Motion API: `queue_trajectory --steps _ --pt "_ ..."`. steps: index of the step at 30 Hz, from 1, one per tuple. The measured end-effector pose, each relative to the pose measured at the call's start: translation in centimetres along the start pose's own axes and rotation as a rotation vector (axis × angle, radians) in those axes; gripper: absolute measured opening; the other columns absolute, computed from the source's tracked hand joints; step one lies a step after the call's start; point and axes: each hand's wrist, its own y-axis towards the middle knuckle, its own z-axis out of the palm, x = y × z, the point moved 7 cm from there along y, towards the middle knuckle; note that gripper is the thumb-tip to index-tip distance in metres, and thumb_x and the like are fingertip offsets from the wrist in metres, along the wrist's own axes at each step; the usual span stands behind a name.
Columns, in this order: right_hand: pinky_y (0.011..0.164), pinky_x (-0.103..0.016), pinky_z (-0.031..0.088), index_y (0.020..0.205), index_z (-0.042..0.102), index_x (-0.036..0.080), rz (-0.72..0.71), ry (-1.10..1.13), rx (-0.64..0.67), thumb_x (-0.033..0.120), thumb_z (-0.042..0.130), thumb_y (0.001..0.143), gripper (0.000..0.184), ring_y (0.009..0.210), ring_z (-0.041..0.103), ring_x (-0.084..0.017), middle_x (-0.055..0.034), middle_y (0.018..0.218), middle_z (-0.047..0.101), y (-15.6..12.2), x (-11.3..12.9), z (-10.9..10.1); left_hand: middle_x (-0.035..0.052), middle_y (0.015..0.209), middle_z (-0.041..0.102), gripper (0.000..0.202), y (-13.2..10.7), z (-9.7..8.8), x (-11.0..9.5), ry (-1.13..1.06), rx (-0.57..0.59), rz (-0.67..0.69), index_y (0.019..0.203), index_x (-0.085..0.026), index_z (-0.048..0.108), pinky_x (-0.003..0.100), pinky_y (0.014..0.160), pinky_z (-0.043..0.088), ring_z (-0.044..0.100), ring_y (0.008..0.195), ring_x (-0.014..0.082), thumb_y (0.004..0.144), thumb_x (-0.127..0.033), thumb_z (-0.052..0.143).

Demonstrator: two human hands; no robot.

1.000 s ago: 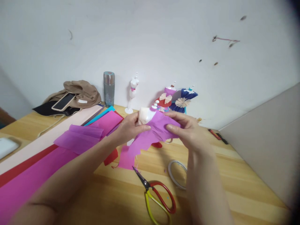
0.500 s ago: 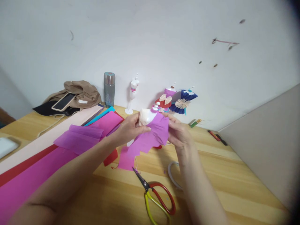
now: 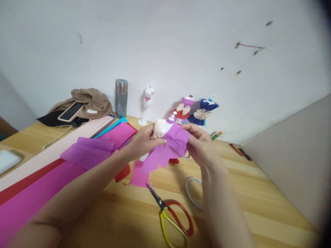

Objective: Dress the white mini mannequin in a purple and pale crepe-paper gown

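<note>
Between my hands is a small white dress-form mannequin (image 3: 160, 128), tilted, with a purple band at its neck. Purple crepe paper (image 3: 172, 143) lies over its right side and hangs down below. My left hand (image 3: 143, 141) is closed around the mannequin's left side, its thumb pressing the paper's edge. The fingers of my right hand (image 3: 199, 142) pinch the paper's upper right edge. Scissors (image 3: 161, 205) with one red and one yellow handle lie below on the table, beside a roll of tape (image 3: 190, 193) partly hidden by my right forearm.
Crepe paper sheets (image 3: 85, 153) cover the table's left side. Along the wall stand a grey flask (image 3: 121, 100), a bare white mannequin (image 3: 148, 100) and two mannequins in paper dresses (image 3: 203, 113). A phone (image 3: 71, 111) rests on brown cloth (image 3: 93, 100). Pink and red scraps (image 3: 139, 175) lie under my hands.
My right hand has shifted slightly right, drawing the purple paper's edge outward from the mannequin. My left hand keeps its hold on the mannequin.
</note>
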Motion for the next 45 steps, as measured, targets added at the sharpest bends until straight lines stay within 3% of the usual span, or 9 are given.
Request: queue_trajectory --steps 5,8,12,19,22,26,32,40,45 --pt "0.088 -0.04 0.051 0.1 0.07 0.028 -0.337 -0.387 -0.24 0.041 0.067 0.083 0.022 0.103 0.063 -0.023 -0.0048 0.107 0.069 -2.5 4.3 -2.3 0.0042 0.093 0.066 0.03 0.0 0.0 0.5 0.006 0.013 0.007 0.1 -0.015 0.061 0.031 0.077 0.049 0.061 0.085 0.0178 0.076 -0.032 0.069" --pt "0.077 -0.037 0.051 0.088 0.069 0.028 -0.402 -0.487 -0.29 0.035 0.065 0.086 0.009 0.083 0.064 -0.02 -0.0029 0.086 0.068 -4.5 6.2 -2.2 0.0044 0.092 0.066 0.03 -0.1 -0.1 0.5 0.008 0.001 0.012 0.1 -0.014 0.061 0.03 0.076 0.049 0.061 0.085 0.0177 0.077 -0.032 0.069" --pt "0.061 -0.032 0.045 0.069 0.063 0.025 -0.454 -0.718 -0.118 0.032 0.064 0.085 0.018 0.062 0.057 -0.017 -0.0005 0.064 0.062 -5.5 7.2 0.3 0.0037 0.093 0.066 0.029 -0.2 -0.2 -0.2 0.001 -0.02 0.021 0.1 -0.015 0.06 0.03 0.078 0.047 0.06 0.087 0.0176 0.077 -0.031 0.068" --pt "0.052 -0.031 0.038 0.091 0.071 0.023 -0.329 -0.956 -0.083 0.043 0.067 0.081 0.023 0.051 0.051 -0.016 -0.0006 0.06 0.06 -3.9 4.0 1.7 0.0009 0.085 0.064 0.023 -0.2 -1.3 -0.4 0.085 -0.145 0.016 0.094 -0.015 0.061 0.027 0.07 0.044 0.057 0.078 0.0148 0.079 -0.031 0.065" --pt "0.051 -0.03 0.037 0.098 0.07 0.021 -0.301 -0.934 -0.143 0.045 0.066 0.081 0.03 0.048 0.048 -0.015 0.0011 0.056 0.057 -3.2 2.6 1.9 0.0017 0.086 0.065 0.026 -0.1 -1.4 0.0 0.046 -0.159 0.011 0.097 -0.014 0.061 0.026 0.069 0.044 0.058 0.078 0.0151 0.079 -0.031 0.065" --pt "0.052 -0.027 0.038 0.076 0.068 0.021 -0.376 -0.788 -0.24 0.033 0.062 0.081 0.014 0.051 0.049 -0.013 0.0019 0.057 0.058 -2.8 2.1 2.4 0.0007 0.084 0.063 0.024 -0.1 -1.4 -0.1 0.053 -0.171 0.028 0.093 -0.015 0.06 0.026 0.069 0.044 0.057 0.078 0.0143 0.077 -0.031 0.066" --pt "0.063 -0.03 0.044 0.064 0.057 0.02 -0.488 -0.834 -0.252 0.032 0.063 0.08 0.021 0.065 0.055 -0.016 -0.0001 0.066 0.058 -3.3 3.3 3.0 -0.0005 0.078 0.06 0.023 -0.2 -1.8 -0.2 0.103 -0.217 0.009 0.09 -0.014 0.06 0.027 0.067 0.042 0.054 0.073 0.014 0.076 -0.032 0.065" --pt "0.057 -0.027 0.042 0.073 0.057 0.02 -0.585 -0.806 -0.302 0.023 0.062 0.082 0.01 0.055 0.051 -0.012 0.0033 0.06 0.056 -4.2 3.5 4.1 0.0004 0.083 0.063 0.02 -0.3 -1.3 -0.4 0.111 -0.181 0.01 0.09 -0.015 0.061 0.027 0.07 0.042 0.056 0.079 0.0152 0.078 -0.031 0.065" --pt "0.065 -0.032 0.046 0.078 0.059 0.02 -0.625 -0.84 -0.319 0.031 0.063 0.084 0.013 0.067 0.058 -0.017 -0.002 0.071 0.062 -4.7 4.3 4.5 0.0006 0.086 0.065 0.02 -0.4 -1.2 -0.5 0.086 -0.174 0.008 0.094 -0.015 0.062 0.027 0.073 0.045 0.059 0.082 0.0158 0.08 -0.029 0.065"
